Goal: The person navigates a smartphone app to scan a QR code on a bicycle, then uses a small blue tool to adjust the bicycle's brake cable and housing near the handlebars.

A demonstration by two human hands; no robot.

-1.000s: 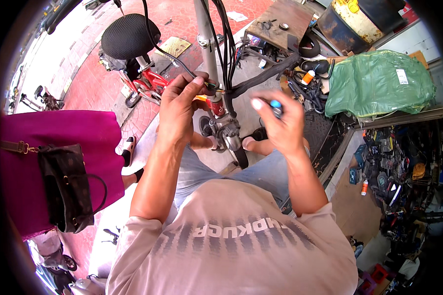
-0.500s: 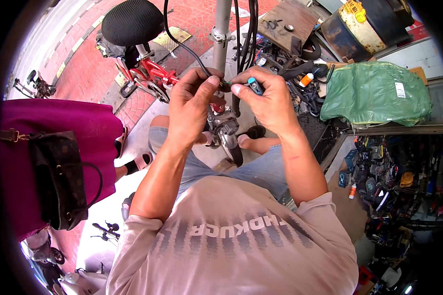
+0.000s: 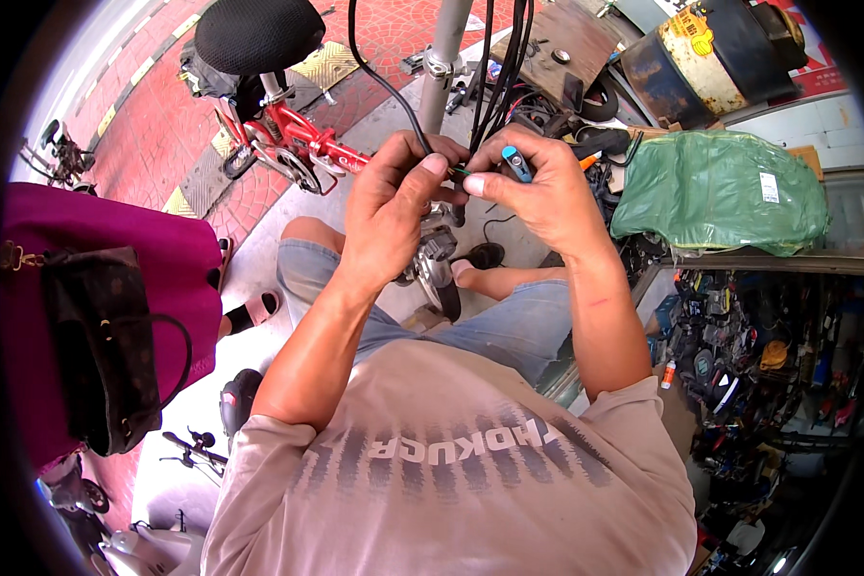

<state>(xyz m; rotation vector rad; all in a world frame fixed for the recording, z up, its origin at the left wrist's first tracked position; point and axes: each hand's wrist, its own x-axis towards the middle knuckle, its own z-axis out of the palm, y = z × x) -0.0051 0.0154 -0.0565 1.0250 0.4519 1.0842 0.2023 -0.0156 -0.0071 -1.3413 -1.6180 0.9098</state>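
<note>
Closed in a pinch, the left hand (image 3: 389, 206) keeps its grip on a black cable (image 3: 384, 84), while the right hand (image 3: 544, 197) is curled around a blue-ended tool (image 3: 516, 164), its thumb tip at the thin wires (image 3: 464, 172) between both hands, near the grey post (image 3: 448, 36). From where I stand, a hard tug could snap those fine strands, and a loosened right grip might let the tool drop.
</note>
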